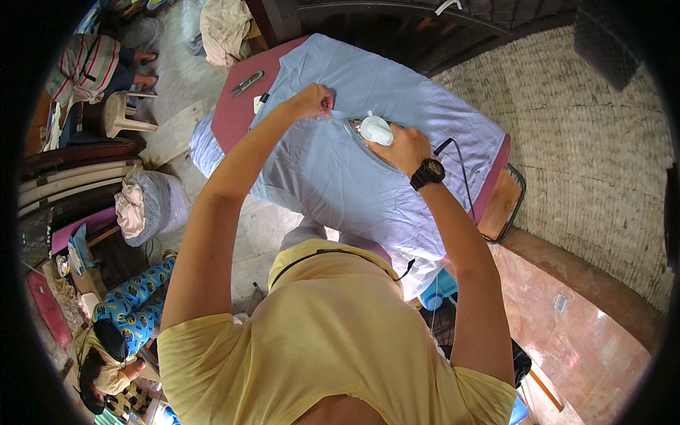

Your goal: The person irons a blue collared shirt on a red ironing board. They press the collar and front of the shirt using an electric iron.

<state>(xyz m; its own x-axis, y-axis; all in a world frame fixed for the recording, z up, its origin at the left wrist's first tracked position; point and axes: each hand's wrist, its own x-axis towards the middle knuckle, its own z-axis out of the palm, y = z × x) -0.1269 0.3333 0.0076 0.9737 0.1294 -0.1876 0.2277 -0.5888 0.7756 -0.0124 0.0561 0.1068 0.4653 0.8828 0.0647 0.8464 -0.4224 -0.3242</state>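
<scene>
From afar, I see the right hand [407,150] wrapped around the iron [375,130]; just past its tip, the curled left hand [312,102] pinches the blue cloth [319,166].

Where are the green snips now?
In the head view, the green snips lie left of centre near the top, on the maroon board, beside the blue cloth.

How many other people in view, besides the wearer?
2: a person in a striped top, upper left by a pale plastic stool, and a person in blue patterned trousers, lower left. Others may be hidden by clutter or the dark rim.
</scene>
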